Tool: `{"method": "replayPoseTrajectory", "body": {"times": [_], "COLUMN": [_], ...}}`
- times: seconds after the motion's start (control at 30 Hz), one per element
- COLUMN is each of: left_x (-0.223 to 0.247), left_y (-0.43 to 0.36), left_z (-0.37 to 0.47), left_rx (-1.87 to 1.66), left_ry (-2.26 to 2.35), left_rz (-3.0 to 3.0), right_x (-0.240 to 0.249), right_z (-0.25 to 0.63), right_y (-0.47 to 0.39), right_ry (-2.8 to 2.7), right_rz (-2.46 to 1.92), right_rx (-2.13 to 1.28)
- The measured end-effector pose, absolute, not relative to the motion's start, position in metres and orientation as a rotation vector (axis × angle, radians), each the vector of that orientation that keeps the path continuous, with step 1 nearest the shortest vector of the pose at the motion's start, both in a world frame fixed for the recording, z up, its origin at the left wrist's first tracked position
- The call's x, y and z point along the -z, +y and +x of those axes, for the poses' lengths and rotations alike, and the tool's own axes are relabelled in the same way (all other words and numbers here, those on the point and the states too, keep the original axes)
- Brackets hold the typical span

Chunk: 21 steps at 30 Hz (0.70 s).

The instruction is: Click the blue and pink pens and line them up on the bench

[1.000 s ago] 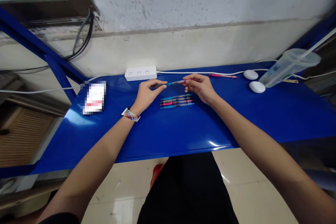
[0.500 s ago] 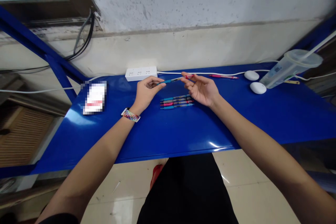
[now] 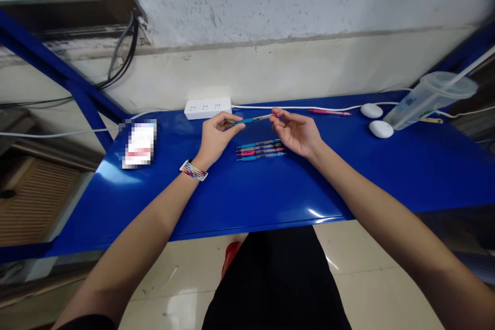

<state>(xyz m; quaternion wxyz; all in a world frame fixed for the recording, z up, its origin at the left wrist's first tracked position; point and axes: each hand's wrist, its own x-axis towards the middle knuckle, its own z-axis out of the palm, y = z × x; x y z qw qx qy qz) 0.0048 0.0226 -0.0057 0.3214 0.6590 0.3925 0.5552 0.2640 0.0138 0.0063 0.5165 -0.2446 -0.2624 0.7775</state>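
My left hand (image 3: pixel 217 138) pinches the blue grip of a pen (image 3: pixel 249 120) between thumb and fingers, above the back of the blue tabletop. The pale, see-through length of the pen reaches right to my right hand (image 3: pixel 298 135), whose thumb and fingertips close on its red end (image 3: pixel 276 114). Whether this red part is a separate piece, I cannot tell. Just below my hands, several pens (image 3: pixel 260 150) lie side by side with blue, grey and pink grips. A pink pen (image 3: pixel 330 112) rests behind my right hand, near the wall.
A white power strip (image 3: pixel 208 108) stands against the wall behind my left hand, its cable running right. Two white rounded devices (image 3: pixel 381 129) and a tilted clear plastic cup (image 3: pixel 419 100) are at the right. A blurred white packet (image 3: pixel 139 144) lies at the left.
My right fingertips have shifted slightly right along with the red end, and more of the pale length shows between my hands. The left hand is almost still.
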Motion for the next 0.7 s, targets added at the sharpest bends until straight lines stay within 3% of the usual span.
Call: {"method": "replayPoseTrajectory", "body": {"times": [0.7], "left_x": [0.0075], "left_y": [0.0226], "left_z": [0.0060], "left_rx": [-1.516], "left_ry": [0.966], "left_rz": [1.764], "right_x": [-0.0064], "right_z": [0.2585], "right_y": [0.0077], "right_ry": [-0.584], "right_rz": [-0.527], "right_rx": [-1.859]}}
